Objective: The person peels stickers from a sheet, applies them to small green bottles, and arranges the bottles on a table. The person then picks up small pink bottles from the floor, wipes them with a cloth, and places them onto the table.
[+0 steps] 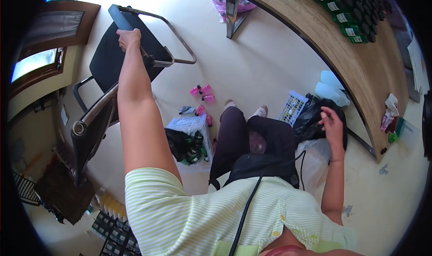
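My left hand [129,38] reaches far out to the left, fingers wrapped round the blue-grey armrest [119,18] of a chair. The chair has a black seat [112,53] and a metal tube frame [180,33]. Over on the right, my right hand [332,124] hangs in the air with loosely bent fingers apart and nothing in them. Below it lies a black plastic bag [310,123], beside a white-blue basket [292,107]. Between my arms, a white crate [204,134] holds green bottles [195,150] and a black bag.
Several pink bottles [206,89] lie on the tiled floor ahead of my feet. A wooden table [360,49] curves along the right, with rows of green bottles [342,17] on it. Light blue rolls [330,92] lie beneath. Dark boxes [117,235] stand at lower left.
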`<move>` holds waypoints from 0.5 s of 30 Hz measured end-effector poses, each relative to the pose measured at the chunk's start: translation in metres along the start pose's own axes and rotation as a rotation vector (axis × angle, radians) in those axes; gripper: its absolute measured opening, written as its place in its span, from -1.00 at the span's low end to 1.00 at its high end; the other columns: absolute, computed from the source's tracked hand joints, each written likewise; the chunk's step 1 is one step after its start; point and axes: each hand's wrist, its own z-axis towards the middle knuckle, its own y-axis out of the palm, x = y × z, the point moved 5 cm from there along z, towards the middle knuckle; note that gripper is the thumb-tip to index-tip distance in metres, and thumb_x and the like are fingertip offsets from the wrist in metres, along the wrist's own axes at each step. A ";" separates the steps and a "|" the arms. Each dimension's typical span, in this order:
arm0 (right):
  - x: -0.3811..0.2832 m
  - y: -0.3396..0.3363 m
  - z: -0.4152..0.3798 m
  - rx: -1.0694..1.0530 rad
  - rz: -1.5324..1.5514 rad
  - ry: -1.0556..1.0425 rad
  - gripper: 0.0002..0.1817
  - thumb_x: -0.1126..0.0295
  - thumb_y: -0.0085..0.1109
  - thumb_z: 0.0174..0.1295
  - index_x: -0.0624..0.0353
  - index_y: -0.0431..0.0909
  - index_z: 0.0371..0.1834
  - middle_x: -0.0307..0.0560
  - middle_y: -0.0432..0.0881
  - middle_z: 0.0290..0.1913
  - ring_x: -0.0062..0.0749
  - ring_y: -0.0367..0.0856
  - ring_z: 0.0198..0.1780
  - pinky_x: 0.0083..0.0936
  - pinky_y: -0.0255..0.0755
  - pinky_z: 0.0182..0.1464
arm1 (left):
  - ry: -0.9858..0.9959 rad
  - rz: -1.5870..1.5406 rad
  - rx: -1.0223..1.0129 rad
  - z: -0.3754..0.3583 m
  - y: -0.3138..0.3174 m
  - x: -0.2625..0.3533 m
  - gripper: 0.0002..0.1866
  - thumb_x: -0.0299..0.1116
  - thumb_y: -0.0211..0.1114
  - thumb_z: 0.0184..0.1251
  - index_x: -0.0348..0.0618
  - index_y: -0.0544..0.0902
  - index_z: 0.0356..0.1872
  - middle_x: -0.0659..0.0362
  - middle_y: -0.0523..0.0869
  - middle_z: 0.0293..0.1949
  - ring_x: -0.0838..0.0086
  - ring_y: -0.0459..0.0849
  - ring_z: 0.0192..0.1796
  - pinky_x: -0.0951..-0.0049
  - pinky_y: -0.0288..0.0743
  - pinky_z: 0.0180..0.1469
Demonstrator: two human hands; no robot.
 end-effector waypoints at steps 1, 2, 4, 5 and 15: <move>-0.017 -0.009 0.005 0.062 -0.013 -0.050 -0.74 0.34 0.06 0.29 0.13 0.52 0.01 -0.30 0.56 -0.24 -0.71 0.49 -0.39 -0.77 0.30 -0.47 | 0.008 0.049 0.030 0.007 0.014 0.006 -0.38 -0.19 0.27 0.01 -0.22 0.31 0.10 -0.09 0.59 0.00 0.08 0.57 0.08 0.20 0.44 0.14; -0.033 -0.023 0.011 0.138 -0.011 -0.114 -0.73 0.30 0.06 0.30 0.12 0.52 0.02 -0.28 0.55 -0.19 -0.70 0.49 -0.34 -0.77 0.33 -0.39 | 0.012 0.098 0.059 0.012 0.027 0.008 -0.38 -0.17 0.27 0.03 -0.23 0.30 0.10 -0.09 0.59 0.01 0.09 0.57 0.09 0.21 0.44 0.14; -0.051 -0.056 0.027 0.342 -0.120 -0.346 -0.72 0.30 0.01 0.34 0.16 0.52 0.02 -0.27 0.55 -0.10 -0.64 0.48 -0.11 -0.70 0.36 -0.05 | 0.066 0.090 0.108 0.016 0.029 0.014 -0.37 -0.13 0.26 0.05 -0.24 0.30 0.11 -0.09 0.57 0.04 0.08 0.55 0.11 0.20 0.44 0.14; -0.049 -0.074 0.039 0.397 -0.208 -0.364 -0.70 0.29 0.01 0.34 0.18 0.51 0.04 -0.24 0.55 -0.05 -0.58 0.47 -0.03 -0.64 0.30 0.07 | 0.051 0.125 0.133 0.021 0.029 0.015 -0.38 -0.12 0.25 0.04 -0.23 0.33 0.10 -0.05 0.62 -0.04 0.14 0.59 0.06 0.23 0.46 0.10; -0.005 -0.143 0.125 0.603 -0.361 -0.540 -0.43 -0.06 -0.10 0.33 0.16 0.39 0.20 -0.12 0.50 0.05 -0.43 0.43 0.07 -0.55 0.31 0.05 | 0.802 0.397 0.545 -0.034 0.039 0.051 -0.39 -0.21 0.28 0.05 -0.08 0.38 0.19 -0.02 0.38 0.19 0.20 0.28 0.24 -0.17 0.21 0.11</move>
